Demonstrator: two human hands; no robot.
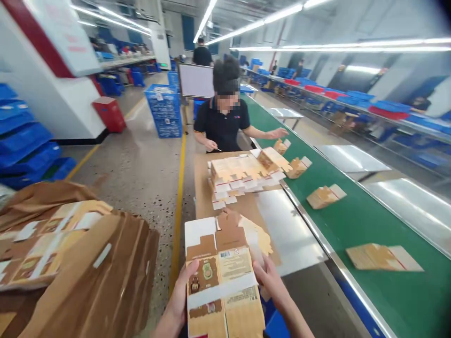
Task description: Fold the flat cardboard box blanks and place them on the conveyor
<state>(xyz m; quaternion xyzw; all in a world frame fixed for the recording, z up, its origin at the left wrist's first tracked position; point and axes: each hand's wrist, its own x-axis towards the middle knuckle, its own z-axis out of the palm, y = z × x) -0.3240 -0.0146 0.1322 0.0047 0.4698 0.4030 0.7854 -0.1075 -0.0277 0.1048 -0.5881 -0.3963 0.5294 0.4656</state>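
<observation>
I hold a flat, printed brown-and-white carton blank (220, 272) upright in front of me. My left hand (183, 295) grips its left edge and my right hand (269, 281) grips its right edge. Beyond it, on a cardboard-covered table (202, 188), lies a stack of the same flat carton blanks (243, 176). Across that table a person in a black shirt (221, 124) faces me, one hand reaching out over the green conveyor belt (352, 220).
Several folded cartons lie on the belt, one at mid-belt (326, 196) and one nearer (384, 257). Opened brown paper wrapping with more blanks (70, 253) sits at my left. Blue crates (164, 110), a red bin (110, 113) and a yellow floor line (179, 197) lie beyond.
</observation>
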